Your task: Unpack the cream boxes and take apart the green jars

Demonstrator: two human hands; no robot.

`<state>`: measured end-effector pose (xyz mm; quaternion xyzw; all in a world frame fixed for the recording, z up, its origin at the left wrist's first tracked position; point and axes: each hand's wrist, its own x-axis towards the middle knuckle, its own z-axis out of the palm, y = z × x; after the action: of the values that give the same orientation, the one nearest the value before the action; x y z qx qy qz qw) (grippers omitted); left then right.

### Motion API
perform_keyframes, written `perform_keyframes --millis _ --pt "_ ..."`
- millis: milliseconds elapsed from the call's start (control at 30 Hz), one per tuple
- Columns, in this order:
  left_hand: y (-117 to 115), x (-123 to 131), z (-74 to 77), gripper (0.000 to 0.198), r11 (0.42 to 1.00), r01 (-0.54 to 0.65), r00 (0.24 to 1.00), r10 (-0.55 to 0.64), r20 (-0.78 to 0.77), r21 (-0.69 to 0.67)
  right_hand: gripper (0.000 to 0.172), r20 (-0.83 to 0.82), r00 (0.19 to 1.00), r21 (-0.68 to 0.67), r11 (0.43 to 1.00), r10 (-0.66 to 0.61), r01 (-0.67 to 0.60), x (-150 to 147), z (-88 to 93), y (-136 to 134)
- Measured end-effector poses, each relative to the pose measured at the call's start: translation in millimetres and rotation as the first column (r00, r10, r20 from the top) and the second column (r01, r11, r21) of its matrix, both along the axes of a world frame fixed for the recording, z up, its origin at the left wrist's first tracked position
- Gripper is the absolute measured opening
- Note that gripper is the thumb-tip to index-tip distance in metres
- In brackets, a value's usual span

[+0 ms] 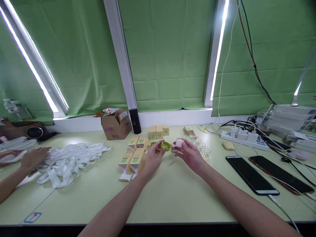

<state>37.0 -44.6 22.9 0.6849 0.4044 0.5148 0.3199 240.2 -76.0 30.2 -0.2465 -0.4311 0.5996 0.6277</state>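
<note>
My left hand point(153, 159) grips a small olive-green tray with rounded hollows point(166, 145), held above the table between the boxes and my other hand. My right hand point(192, 157) pinches a small white rounded piece point(179, 142) just right of the tray, not touching it; its exact kind is unclear. Several small tan boxes with green labels point(138, 158) stand beside my left hand, the front ones with flaps hanging open. Behind my right hand are several small clear cups point(204, 150) with yellowish spots at the bottom, partly hidden by that hand.
More tan boxes point(159, 131) stand farther back, near a cardboard carton point(116, 125) and a black cylinder point(135, 121). A co-worker's hand point(35, 159) touches a heap of white straps point(71, 161) at left. Phones point(251, 174), cables and a power strip point(244, 140) lie right.
</note>
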Motion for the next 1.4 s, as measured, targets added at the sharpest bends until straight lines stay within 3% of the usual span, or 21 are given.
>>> perform_keyframes --millis 267,433,567,700,800,933,1100,1400 --pt "2 -1 -0.5 0.053 0.998 -0.055 0.998 0.055 -0.011 0.018 0.046 0.067 0.995 0.115 0.991 -0.075 0.067 0 2.2 -3" --pt "0 0 -0.4 0.049 0.994 -0.101 0.994 0.102 -0.041 0.033 0.058 0.258 0.947 0.164 0.974 -0.193 0.154 3 3.1 -1" --pt "0 0 -0.7 0.046 0.990 -0.126 0.989 0.130 -0.072 0.058 0.050 0.380 0.819 0.339 0.889 -0.430 0.309 15 11.4 4" --pt "-1 0 -1.0 0.042 0.985 -0.155 0.983 0.162 -0.092 0.079 0.036 0.508 0.612 0.507 0.785 -0.606 0.356 41 25.1 8" --pt "-3 1 -0.8 0.042 0.984 -0.159 0.981 0.166 -0.097 0.078 0.027 0.612 0.364 0.659 0.707 -0.702 0.255 64 26.1 10" --pt "-5 2 -0.4 0.041 0.981 -0.168 0.979 0.177 -0.104 0.094 0.030 0.674 0.132 0.726 0.685 -0.727 0.068 86 5.9 12" --pt "-5 2 -1.5 0.041 0.981 -0.164 0.978 0.175 -0.111 0.103 0.039 0.636 0.050 0.772 0.636 -0.770 -0.015 92 -21.7 16" --pt "-5 4 -3.7 0.041 0.981 -0.160 0.979 0.171 -0.108 0.106 0.038 0.560 -0.088 0.801 0.566 -0.824 -0.195 55 -25.3 17"
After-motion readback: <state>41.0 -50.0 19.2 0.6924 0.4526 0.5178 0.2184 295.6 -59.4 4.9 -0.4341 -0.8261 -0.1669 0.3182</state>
